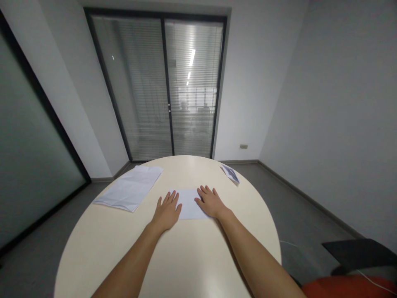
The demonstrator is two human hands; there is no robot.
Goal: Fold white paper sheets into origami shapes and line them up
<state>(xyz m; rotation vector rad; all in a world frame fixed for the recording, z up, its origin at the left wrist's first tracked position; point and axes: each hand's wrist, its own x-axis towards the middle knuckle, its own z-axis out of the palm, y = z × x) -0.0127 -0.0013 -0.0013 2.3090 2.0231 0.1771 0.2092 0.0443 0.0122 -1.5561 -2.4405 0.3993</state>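
A white sheet of paper [190, 205] lies flat on the round cream table [182, 256], straight in front of me. My left hand [167, 212] rests palm down over its left edge, fingers stretched out and a little spread. Over the right edge lies my right hand [211, 202], also palm down with its fingers apart. Both hands cover the side edges of the sheet, while its middle shows between them. Neither hand grips anything.
Larger white sheets [132, 188] lie at the table's left side. A small folded paper with a dark print [230, 174] sits near the far right edge. A black chair part [361, 252] and an orange-red seat [347, 286] stand at the lower right. Glass doors [192, 120] are beyond.
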